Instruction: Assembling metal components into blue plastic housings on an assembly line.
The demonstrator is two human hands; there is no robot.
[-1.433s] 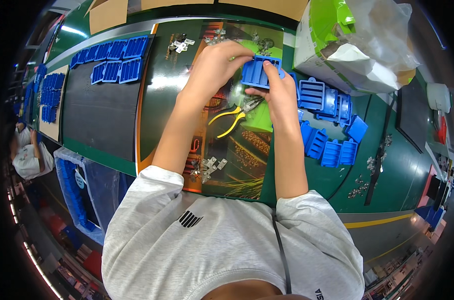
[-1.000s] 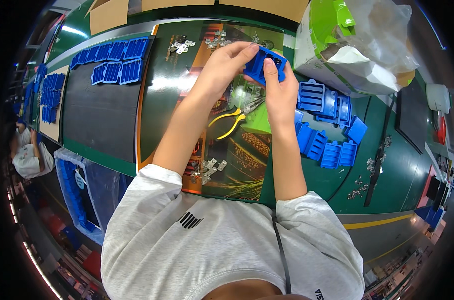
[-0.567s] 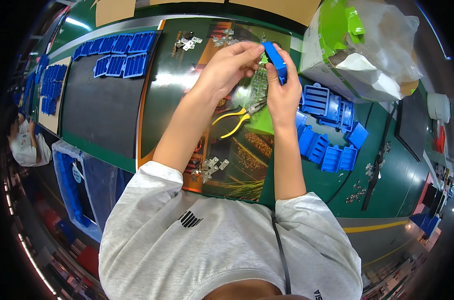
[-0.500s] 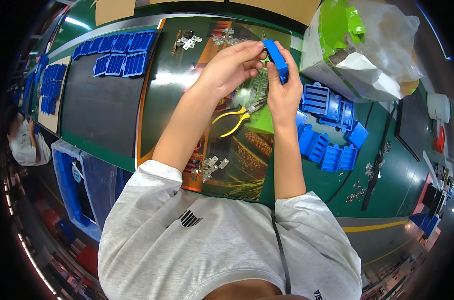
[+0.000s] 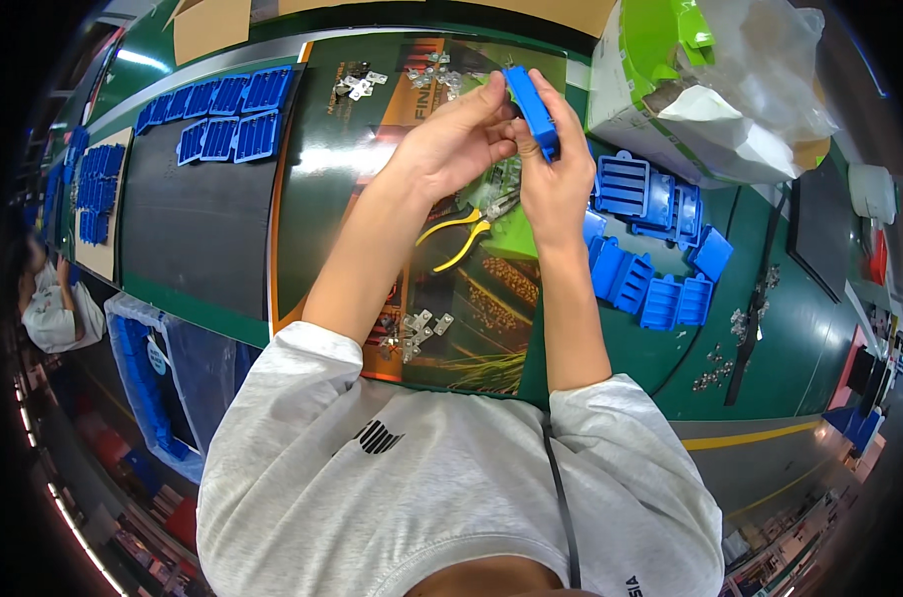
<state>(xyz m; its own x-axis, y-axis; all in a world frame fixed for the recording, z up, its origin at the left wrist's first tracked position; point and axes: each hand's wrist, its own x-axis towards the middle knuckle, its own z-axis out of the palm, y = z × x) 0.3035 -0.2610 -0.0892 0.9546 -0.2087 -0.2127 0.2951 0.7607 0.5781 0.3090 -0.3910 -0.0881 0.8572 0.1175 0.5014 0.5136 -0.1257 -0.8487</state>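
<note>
My right hand (image 5: pixel 553 164) grips a blue plastic battery case (image 5: pixel 531 111), tilted on its edge above the far part of the mat. My left hand (image 5: pixel 456 144) is at the case's left side, fingers curled and the thumb close to its upper end; whatever they pinch is hidden. Below my hands lie pliers (image 5: pixel 461 231) with yellow and black handles, jaws toward my right wrist. Small metal contact plates lie in a pile (image 5: pixel 360 84) at the far left of the mat, another pile (image 5: pixel 431 75) beyond my left hand and a third (image 5: pixel 413 333) near my body.
Several blue cases (image 5: pixel 660 239) lie on the green table to the right, beside a white and green box (image 5: pixel 635 99) with plastic bags. More blue cases (image 5: pixel 217 114) stand in rows on a black mat (image 5: pixel 207 209) at left. A person (image 5: pixel 58 303) sits at far left.
The blue case and both hands have shifted slightly left and away from me. My left thumb now sits closer to the case's upper end. The view has tilted a little.
</note>
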